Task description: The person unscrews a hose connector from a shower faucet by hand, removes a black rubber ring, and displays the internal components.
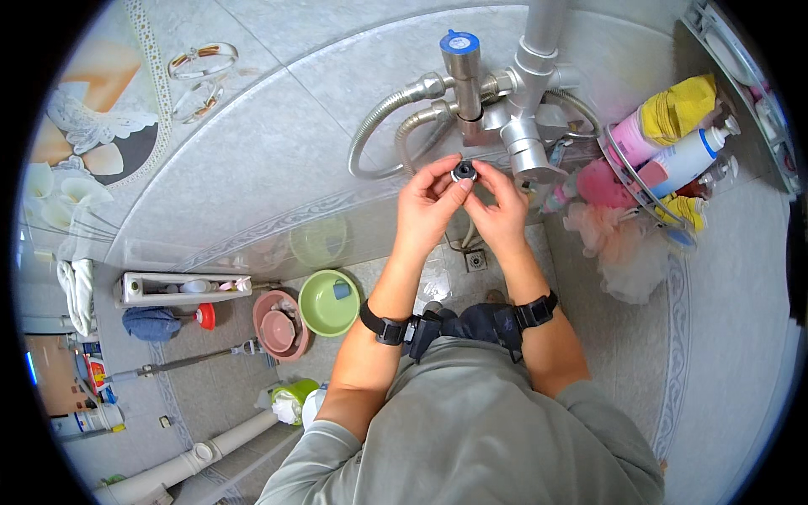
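Observation:
Between my two hands I hold a small round black fitting with a pale rim (463,172), its opening facing up. My left hand (429,202) pinches it from the left with thumb and fingers. From the right, the fingertips of my right hand (498,204) close on its other side. Just beyond my hands are a metal valve with a blue cap (460,59), a silver shower mixer (523,139) and braided hoses (370,126) on the tiled wall. The fitting's underside is hidden by my fingers.
On the right, a wire corner rack (627,172) holds bottles, with a bath puff (627,252) hanging below. A green basin (329,303) and pink basins (280,326) sit on the floor at left. A floor drain (475,260) lies below my hands; a white pipe (202,456) runs at lower left.

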Tool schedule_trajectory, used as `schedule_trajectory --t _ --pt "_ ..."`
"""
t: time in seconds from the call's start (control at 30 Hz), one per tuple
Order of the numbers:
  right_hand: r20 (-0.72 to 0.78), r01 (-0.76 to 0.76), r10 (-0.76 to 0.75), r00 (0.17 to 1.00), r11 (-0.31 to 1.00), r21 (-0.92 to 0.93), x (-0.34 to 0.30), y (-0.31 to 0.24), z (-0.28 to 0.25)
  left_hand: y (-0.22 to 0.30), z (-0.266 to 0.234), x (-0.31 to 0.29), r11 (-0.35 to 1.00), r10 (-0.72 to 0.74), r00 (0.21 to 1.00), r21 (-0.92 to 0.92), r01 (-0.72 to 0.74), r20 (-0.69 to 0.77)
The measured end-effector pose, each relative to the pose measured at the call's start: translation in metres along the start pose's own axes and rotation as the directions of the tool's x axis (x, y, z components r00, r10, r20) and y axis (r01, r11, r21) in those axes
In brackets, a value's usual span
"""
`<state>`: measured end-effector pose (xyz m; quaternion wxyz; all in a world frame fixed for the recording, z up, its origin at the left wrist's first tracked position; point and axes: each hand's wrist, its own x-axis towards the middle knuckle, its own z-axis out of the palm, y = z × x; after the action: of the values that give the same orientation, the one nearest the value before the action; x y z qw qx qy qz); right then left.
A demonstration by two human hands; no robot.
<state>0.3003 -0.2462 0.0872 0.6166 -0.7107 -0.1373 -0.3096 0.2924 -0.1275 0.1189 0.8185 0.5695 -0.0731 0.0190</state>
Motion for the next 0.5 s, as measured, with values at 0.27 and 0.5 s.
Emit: schedule_trajectory --t 0.27,0.5 --pt "0.01 0.035 -0.035 0.999 0.999 -0.003 0.0015 0.0023 -0.0025 -0.004 0.0011 0.0018 0.997 0.041 0.999 -0.063 -0.04 0.019" --pt "0.076 0.013 -0.011 0.997 1.0 -0.024 -0.0008 0.0046 -0.0058 -0.0058 0.005 0.0029 0.997 0.077 0.997 0.002 -0.077 -0.014"
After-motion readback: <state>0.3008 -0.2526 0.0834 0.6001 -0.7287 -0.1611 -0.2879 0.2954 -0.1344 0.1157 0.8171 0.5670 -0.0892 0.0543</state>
